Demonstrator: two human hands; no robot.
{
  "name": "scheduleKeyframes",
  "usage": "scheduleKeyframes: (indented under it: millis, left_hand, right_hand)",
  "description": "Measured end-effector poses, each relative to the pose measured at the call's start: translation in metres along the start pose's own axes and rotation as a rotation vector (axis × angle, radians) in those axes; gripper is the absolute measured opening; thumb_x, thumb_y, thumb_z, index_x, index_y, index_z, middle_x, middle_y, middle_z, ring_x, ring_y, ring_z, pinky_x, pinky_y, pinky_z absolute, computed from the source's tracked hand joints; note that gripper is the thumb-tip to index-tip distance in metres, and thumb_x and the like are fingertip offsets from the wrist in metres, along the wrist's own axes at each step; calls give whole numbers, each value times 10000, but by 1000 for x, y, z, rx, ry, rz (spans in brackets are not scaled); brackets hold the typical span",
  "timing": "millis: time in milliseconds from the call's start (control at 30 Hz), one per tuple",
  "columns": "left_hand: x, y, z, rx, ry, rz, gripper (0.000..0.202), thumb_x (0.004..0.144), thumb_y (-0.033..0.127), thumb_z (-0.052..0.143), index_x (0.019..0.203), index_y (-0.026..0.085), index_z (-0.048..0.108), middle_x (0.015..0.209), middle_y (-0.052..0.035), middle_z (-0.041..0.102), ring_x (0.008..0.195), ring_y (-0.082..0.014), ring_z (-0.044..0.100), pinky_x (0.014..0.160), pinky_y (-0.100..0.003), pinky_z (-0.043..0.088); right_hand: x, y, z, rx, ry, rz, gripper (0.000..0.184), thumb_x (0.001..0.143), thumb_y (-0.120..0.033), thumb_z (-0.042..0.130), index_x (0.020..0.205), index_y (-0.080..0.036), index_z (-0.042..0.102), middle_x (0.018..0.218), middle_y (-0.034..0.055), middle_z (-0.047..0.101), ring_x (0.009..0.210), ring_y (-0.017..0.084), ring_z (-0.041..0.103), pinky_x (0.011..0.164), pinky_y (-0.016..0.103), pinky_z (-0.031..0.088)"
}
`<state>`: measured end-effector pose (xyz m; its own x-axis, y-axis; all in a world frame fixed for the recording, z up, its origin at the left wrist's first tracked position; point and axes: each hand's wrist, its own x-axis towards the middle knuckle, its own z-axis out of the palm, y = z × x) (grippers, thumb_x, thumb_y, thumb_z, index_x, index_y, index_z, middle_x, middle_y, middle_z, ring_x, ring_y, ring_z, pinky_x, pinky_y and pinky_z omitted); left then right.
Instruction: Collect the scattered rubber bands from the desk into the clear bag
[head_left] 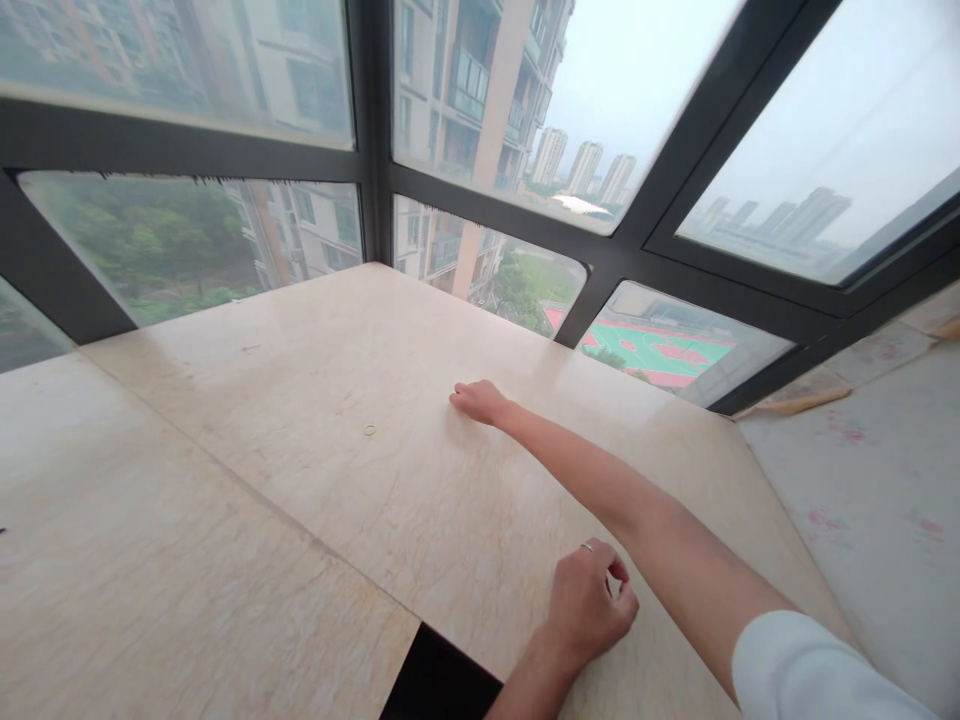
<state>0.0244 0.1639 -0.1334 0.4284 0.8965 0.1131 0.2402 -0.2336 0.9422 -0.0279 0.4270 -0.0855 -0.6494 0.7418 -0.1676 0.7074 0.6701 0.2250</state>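
Observation:
My right hand (480, 402) reaches far out over the pale marble sill (300, 480), its fingers drawn together low above the stone or touching it. Whatever those fingers may hold is hidden. Closer to me, my left hand (589, 605) is bent over the sill beneath my right forearm. Its thumb and fingers curl into a loop, and I cannot make out anything between them. A ring (586, 547) sits on one of its fingers. To the left of my right hand, a small, thin, yellowish loop like a rubber band (369, 430) lies flat on the stone.
Dark window frames (373, 130) border the sill at the back and right. A floral-papered wall (862, 500) rises at the right. A black object (442, 675) shows at the bottom edge, beside a seam (285, 515) in the stone. Something tiny and dark touches the left picture edge.

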Motion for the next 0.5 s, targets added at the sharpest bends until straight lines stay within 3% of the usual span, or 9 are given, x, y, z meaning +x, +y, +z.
scheduleKeyframes:
  millis: [233,367,500]
  left_hand:
    - [1,-1,1,-23,28,-20,60,684,169,560,721,204,527,681,0,550,583,-129,467,569,-277,315]
    - [2,0,0,-34,33,-33,65,685,148,541,720,198,518,677,7,547,581,-118,468,566,-269,317]
    - [3,1,0,-14,45,-48,60,693,149,537,722,196,512,676,5,551,586,-120,476,566,-265,327]
  right_hand:
    - [-13,8,0,-30,-15,-49,247,896,-131,401,876,-149,646,964,124,643,904,219,608,700,305,408]
    - [-30,9,5,0,16,31,210,890,-227,448,1003,-169,615,1043,114,625,887,211,606,670,278,405]
    - [-56,11,13,49,40,132,205,887,-251,442,992,-186,605,1022,80,630,850,192,603,631,255,393]
